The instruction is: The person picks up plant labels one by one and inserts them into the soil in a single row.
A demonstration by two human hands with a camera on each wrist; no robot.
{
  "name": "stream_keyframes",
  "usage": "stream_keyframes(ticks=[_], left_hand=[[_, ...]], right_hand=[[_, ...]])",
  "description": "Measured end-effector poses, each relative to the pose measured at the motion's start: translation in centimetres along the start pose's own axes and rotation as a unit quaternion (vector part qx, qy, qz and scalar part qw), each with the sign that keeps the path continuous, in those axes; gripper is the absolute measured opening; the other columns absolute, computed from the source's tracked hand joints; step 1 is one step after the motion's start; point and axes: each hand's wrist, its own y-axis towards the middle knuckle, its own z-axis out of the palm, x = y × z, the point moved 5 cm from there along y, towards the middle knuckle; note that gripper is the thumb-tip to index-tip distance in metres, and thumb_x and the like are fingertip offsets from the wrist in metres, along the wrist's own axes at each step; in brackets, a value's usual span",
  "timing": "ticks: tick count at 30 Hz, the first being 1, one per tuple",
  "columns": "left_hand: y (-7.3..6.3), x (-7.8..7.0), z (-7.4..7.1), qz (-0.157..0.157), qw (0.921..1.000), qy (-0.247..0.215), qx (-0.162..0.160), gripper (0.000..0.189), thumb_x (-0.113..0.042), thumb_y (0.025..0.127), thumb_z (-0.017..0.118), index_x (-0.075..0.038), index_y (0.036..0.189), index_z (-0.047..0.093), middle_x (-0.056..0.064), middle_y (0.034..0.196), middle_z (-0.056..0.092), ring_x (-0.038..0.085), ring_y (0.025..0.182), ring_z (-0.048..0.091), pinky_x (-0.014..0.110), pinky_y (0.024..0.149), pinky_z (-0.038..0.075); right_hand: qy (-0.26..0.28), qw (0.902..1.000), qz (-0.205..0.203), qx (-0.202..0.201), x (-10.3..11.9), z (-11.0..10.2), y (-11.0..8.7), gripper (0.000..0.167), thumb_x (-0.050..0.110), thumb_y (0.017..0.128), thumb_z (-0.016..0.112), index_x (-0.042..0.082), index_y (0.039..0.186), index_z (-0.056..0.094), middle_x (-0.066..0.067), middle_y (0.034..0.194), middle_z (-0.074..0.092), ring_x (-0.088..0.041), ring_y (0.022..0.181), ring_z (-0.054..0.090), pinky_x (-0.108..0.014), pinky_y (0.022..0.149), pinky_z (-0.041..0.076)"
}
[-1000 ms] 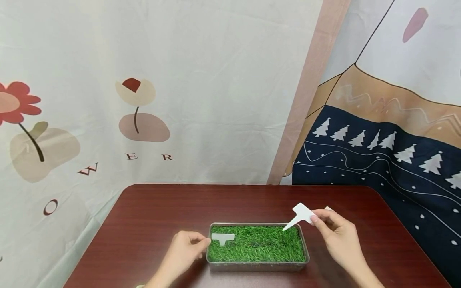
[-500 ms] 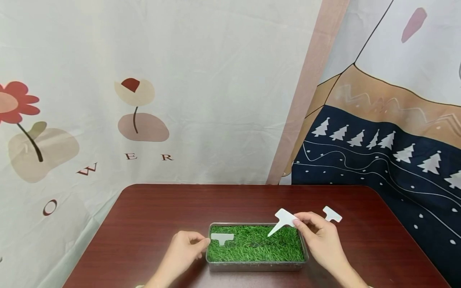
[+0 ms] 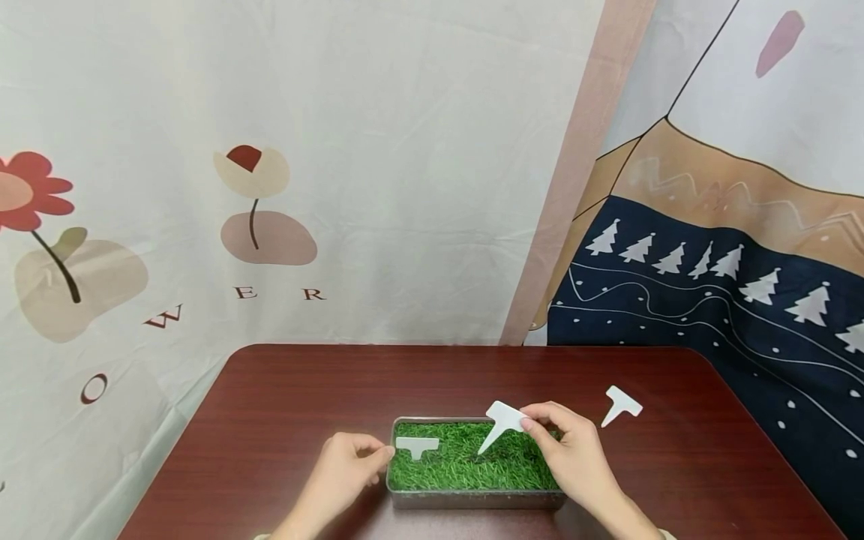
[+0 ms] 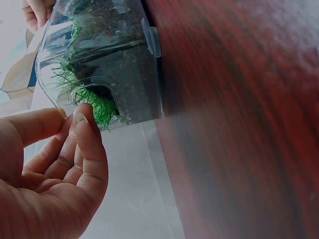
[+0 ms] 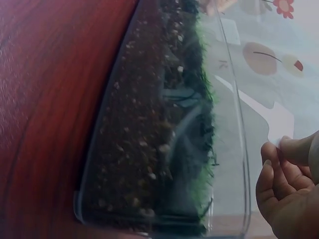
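Note:
A clear rectangular plastic planter [image 3: 479, 500] stands on the table, filled with dark soil [image 5: 132, 124] and topped with green grass [image 3: 459, 469]. My left hand [image 3: 347, 465] is at its left end, with thumb and index finger [image 4: 85, 117] pinching at the rim. A white T-shaped plant label [image 3: 417, 445] stands in the grass beside those fingertips. Over the right half of the planter, my right hand [image 3: 570, 454] pinches a second white plant label [image 3: 505, 421] by its head. That label tilts, its pointed tip at the grass in the head view; the right wrist view shows the tip above the grass.
A third white plant label [image 3: 622, 405] lies on the dark red wooden table [image 3: 304, 390], behind and to the right of the right hand. Behind the table hangs a pale printed curtain [image 3: 405, 187], with a navy tree-patterned part [image 3: 675, 300] at right.
My right hand has moved left with its plant label, from beyond the planter's right end to over the grass. This uncovers the label on the table. My left hand has stayed put.

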Motion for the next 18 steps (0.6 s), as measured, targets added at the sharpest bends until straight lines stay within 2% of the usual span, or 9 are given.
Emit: stream_keyframes(ticks=[3, 9, 18], left_hand=[[0.0, -0.1, 0.0, 0.0, 1.0, 0.0, 0.0, 0.012, -0.017, 0.093, 0.077, -0.009, 0.084, 0.078, 0.002, 0.068, 0.069, 0.016, 0.059, 0.062, 0.026, 0.057, 0.055], [-0.1, -0.1, 0.0, 0.0, 1.0, 0.002, -0.001, 0.013, -0.018, 0.093, 0.077, -0.01, 0.083, 0.078, 0.001, 0.068, 0.068, 0.015, 0.059, 0.062, 0.026, 0.058, 0.055], [0.0, -0.1, 0.0, 0.0, 1.0, -0.001, -0.001, 0.012, -0.017, 0.092, 0.077, -0.009, 0.083, 0.078, 0.002, 0.068, 0.069, 0.016, 0.059, 0.063, 0.026, 0.058, 0.055]], right_hand=[[-0.011, 0.9999, -0.009, 0.005, 0.0, 0.5, -0.1, 0.028, -0.006, 0.087, 0.079, 0.019, 0.1, 0.077, 0.016, 0.085, 0.069, -0.004, 0.071, 0.059, -0.025, 0.058, 0.049], [-0.017, 0.9996, 0.0, 0.023, -0.1, 1.1, -0.3, 0.029, -0.006, 0.087, 0.079, 0.02, 0.1, 0.077, 0.018, 0.09, 0.069, -0.003, 0.072, 0.057, -0.025, 0.059, 0.049], [-0.008, 0.9983, -0.038, 0.043, 0.1, 1.6, -0.4, 0.028, -0.007, 0.088, 0.077, 0.016, 0.102, 0.077, 0.014, 0.095, 0.072, -0.002, 0.077, 0.062, -0.024, 0.062, 0.053]])
